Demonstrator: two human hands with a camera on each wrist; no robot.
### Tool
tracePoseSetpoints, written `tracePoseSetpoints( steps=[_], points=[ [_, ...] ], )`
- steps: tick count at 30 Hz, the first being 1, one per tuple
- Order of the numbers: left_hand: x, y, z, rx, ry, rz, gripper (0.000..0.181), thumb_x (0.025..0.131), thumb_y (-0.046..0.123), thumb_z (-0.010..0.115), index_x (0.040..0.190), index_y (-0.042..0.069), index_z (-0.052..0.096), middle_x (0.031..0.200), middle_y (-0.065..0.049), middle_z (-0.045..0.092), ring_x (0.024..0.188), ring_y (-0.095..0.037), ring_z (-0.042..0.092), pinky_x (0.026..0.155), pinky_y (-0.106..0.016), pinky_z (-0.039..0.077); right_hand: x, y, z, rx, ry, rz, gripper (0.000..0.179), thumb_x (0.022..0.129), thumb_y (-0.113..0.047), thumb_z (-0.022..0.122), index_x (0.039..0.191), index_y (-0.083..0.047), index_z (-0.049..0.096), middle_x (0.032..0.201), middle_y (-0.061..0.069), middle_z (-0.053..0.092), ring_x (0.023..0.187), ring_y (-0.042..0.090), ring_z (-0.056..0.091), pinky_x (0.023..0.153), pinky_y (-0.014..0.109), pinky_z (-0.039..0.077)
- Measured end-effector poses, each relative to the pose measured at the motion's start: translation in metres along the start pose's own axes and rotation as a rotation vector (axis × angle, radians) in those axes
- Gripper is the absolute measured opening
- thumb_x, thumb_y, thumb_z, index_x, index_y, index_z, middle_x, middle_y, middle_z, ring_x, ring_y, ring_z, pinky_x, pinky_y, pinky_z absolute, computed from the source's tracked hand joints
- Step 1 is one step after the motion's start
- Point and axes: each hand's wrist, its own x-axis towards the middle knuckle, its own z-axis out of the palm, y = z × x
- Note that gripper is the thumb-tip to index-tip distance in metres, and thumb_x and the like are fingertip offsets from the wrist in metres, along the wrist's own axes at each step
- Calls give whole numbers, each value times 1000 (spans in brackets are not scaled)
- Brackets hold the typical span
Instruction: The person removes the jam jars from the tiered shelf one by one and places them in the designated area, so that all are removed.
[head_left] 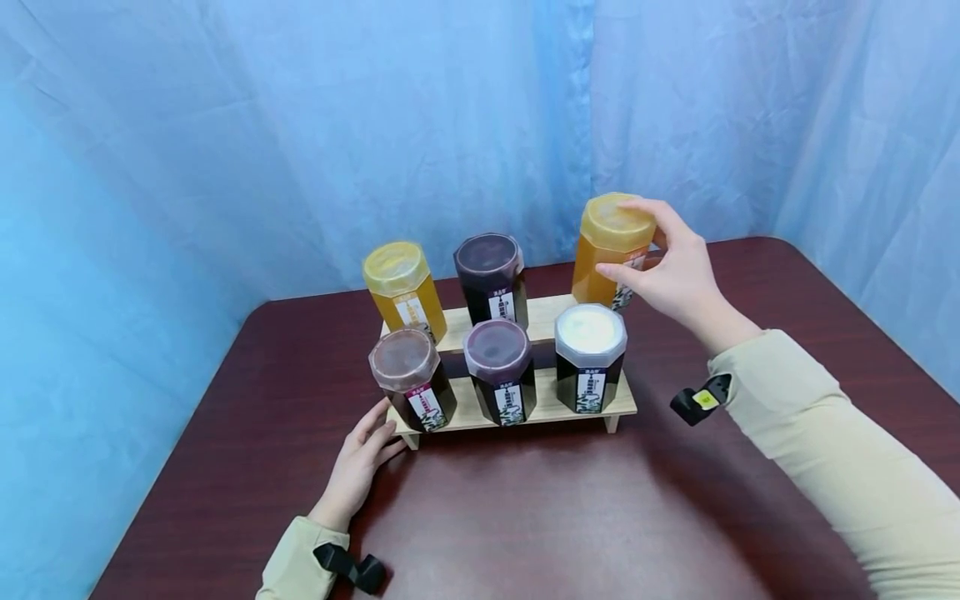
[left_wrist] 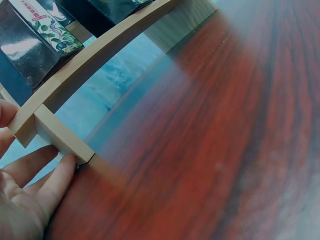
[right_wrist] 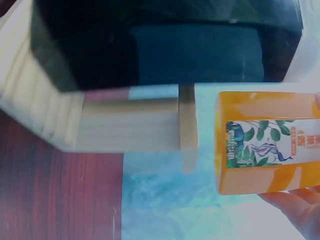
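My right hand [head_left: 678,275] grips the lid of an orange-yellow jar [right_wrist: 265,145], fingers and thumb on opposite sides. The jar is upright, a small gap above the wooden rack's [head_left: 551,319] upper tier in the right wrist view. At the rack's front left corner, my left hand [head_left: 356,467] touches the lower board's end and a short leg [left_wrist: 65,135] with its fingertips. Another yellow jar [head_left: 416,304] and a dark jar [head_left: 483,287] stand on the upper tier. Below them are a brown-lidded jar [head_left: 401,404], a purple-lidded jar [head_left: 513,379] and a white-lidded jar [head_left: 573,375].
The rack stands on a dark red wooden table [head_left: 525,508]. Light blue curtains [head_left: 420,125] hang behind and beside it. Each wrist carries a small black camera mount [head_left: 352,567].
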Motion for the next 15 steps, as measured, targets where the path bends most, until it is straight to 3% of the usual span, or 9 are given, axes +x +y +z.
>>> tracePoseSetpoints(
  steps=[15],
  points=[
    [-2, -1, -1, 24, -4, -25, 53, 99, 10, 43, 147, -2, 25, 139, -28, 37, 92, -2, 61, 86, -23, 50, -29, 37, -39, -127, 60, -5, 68, 72, -11, 81, 134, -18, 52, 123, 10, 55, 74, -11, 52, 63, 3, 43]
  ],
)
